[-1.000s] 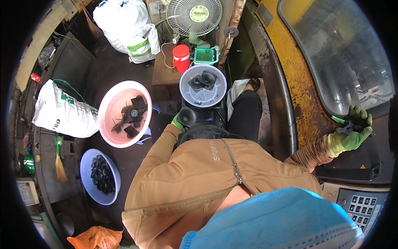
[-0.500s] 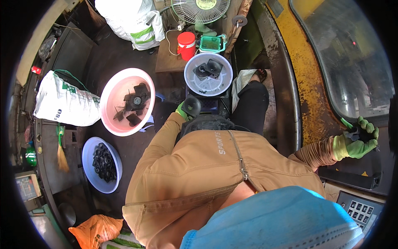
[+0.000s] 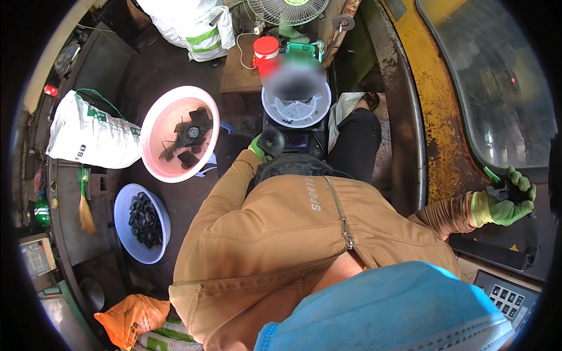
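My left hand [image 3: 256,148], in a green glove, is closed on a round black cup-shaped part [image 3: 271,142] in front of my lap. The hollow of this part faces up. Far out to the right, my right hand [image 3: 508,205], also green-gloved, has its fingers curled round something dark beside the machine's window. What that dark thing is I cannot make out. A bright green tip [image 3: 490,174] sticks up beside it. Beyond my lap stands a white mesh basket [image 3: 295,112]; a smear of blur hides its upper part.
At left, a pink basin [image 3: 153,146] holds black finned parts [image 3: 193,133]. Below it, a lavender basin [image 3: 162,240] has several small black parts. A white sack [image 3: 93,137], an orange bag [image 3: 133,319], a red jug [image 3: 266,48] and a fan [image 3: 287,10] stand around. The yellow machine [image 3: 439,117] borders my right.
The view has shifted slightly, so the basins sit a little higher. Blur now covers the mesh basket's upper part, where black parts showed before. Both hands keep nearly the same pose.
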`<action>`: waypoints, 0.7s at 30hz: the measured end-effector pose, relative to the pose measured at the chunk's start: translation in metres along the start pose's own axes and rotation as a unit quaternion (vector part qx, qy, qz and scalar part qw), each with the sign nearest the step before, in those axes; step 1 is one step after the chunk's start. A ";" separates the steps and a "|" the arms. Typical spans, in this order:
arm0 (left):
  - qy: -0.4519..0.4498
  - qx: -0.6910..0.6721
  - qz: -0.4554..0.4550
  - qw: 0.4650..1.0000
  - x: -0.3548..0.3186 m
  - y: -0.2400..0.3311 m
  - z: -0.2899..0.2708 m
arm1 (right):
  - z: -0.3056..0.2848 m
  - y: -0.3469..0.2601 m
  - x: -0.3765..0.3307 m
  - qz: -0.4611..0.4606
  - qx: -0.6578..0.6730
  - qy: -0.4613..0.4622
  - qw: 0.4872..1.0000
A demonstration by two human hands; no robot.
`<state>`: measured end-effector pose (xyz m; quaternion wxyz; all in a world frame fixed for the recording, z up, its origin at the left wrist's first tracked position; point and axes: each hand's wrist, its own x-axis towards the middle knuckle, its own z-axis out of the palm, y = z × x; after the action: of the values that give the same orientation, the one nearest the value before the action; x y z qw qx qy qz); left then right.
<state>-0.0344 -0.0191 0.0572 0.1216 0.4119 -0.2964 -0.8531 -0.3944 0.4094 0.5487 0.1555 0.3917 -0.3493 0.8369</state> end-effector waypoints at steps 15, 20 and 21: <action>0.006 -0.045 -0.022 0.999 -0.011 0.010 0.015 | 0.003 0.000 -0.001 -0.017 -0.025 -0.002 1.000; 0.039 -0.011 0.000 0.999 -0.018 0.006 0.020 | 0.016 0.001 -0.005 -0.034 -0.103 -0.005 0.994; 0.013 -0.009 0.046 0.999 -0.018 0.003 0.021 | 0.021 0.001 -0.008 -0.063 -0.145 -0.004 0.987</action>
<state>-0.0399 -0.0052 0.0807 0.1682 0.4082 -0.3060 -0.8435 -0.3789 0.3939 0.5517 0.2619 0.3899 -0.4422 0.7641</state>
